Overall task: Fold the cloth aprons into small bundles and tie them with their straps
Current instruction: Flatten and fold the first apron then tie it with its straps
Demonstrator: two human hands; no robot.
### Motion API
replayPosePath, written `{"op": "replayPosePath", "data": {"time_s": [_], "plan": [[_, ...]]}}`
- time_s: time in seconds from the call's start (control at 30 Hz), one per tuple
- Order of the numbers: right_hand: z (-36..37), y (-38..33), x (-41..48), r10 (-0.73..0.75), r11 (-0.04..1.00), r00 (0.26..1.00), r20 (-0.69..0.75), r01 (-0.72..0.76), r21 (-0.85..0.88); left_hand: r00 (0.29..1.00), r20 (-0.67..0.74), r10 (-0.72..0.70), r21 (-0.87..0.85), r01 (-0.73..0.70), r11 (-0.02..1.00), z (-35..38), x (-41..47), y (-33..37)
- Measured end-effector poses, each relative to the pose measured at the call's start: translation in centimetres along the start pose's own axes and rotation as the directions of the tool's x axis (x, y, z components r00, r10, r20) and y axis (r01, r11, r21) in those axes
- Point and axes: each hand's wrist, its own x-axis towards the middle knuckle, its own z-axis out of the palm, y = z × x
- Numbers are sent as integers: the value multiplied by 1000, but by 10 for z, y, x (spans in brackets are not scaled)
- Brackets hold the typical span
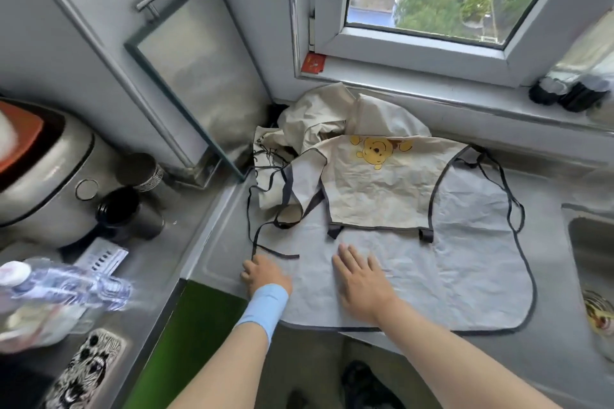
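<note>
Clearly the job is at its start: a thin beige cloth apron with a grey backing and dark bound edges [465, 269] lies spread, backing up, on the grey steel counter [558, 352] below the window. Its bib, printed with a yellow bear [375, 183], is turned down over the middle. A second, crumpled beige apron [315, 119] is heaped at the far side, touching the first.

The right hand [362, 279] lies flat on the near middle of the cloth, fingers straight and holding nothing. The left hand [265, 272], above a pale blue wristband, sits at the cloth's near left edge with its fingers bent. Whether it pinches the hem or the strap end beside it cannot be told.

I judge the fabric light, limp and creased. It should fold easily but hold no shape, and may slide on the smooth steel unless pinned by a palm. The best holds look to be the bound corners and hem. The narrow dark straps, one looped at the left [252, 229] and one at the right [513, 206], look prone to tangling and are best taken near their ends.
</note>
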Motion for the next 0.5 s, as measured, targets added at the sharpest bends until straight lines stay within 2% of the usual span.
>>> {"op": "replayPosePath", "data": {"time_s": [0.13,0.27,0.33,0.4,0.47,0.5], "plan": [[1,-18,-21,67,998,998,5,-67,19,993,14,-114,-21,114,993,-1,-5,-24],[9,-38,-39,76,993,995,69,-82,85,989,81,-128,-278,145,950,1,-9,-47],[9,-46,-41,76,993,994,82,-83,84,990,105,-89,-374,123,919,-4,-10,-53],[2,-53,-41,73,991,990,117,-86,106,985,169,-24,-519,109,848,-13,-13,-54],[-10,-58,-39,60,979,990,131,-84,184,956,262,128,-641,73,764,-30,-21,-48],[-17,-59,-38,60,962,992,108,-86,260,935,286,211,-654,30,756,-38,-24,-44]]}}
